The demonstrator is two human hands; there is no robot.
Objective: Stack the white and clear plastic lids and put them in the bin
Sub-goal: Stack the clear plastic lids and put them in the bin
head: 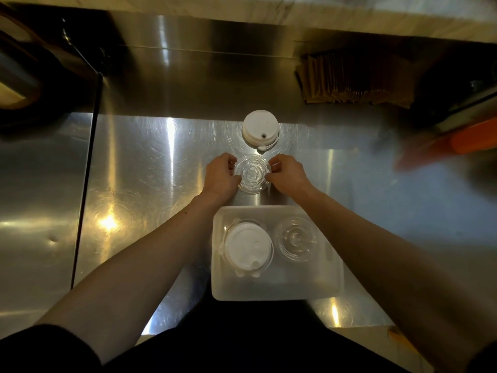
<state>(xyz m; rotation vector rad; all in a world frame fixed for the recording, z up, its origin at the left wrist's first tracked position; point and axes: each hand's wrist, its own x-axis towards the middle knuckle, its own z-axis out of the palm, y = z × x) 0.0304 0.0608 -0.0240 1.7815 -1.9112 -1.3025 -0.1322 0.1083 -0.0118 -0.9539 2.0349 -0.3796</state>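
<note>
**Two stacks binned, two left on the surface**

The translucent white rectangular plastic bin at the near edge of the brushed steel surface already holds a stack of white round plastic lids on its left side and a stack of clear round ribbed plastic lids on its right. Two stacks remain outside it, so the job looks roughly half done (judging by stacks, not by lid count, which cannot be told).

Just beyond the bin's far wall, a second clear plastic lid stack stands on the surface. The left hand and right hand flank it, fingers curled in and touching its rim from both sides, gripping it. Farther back, near the surface's far edge, a second white lid stack with a sip hole stands untouched, just apart from the clear one.
</note>
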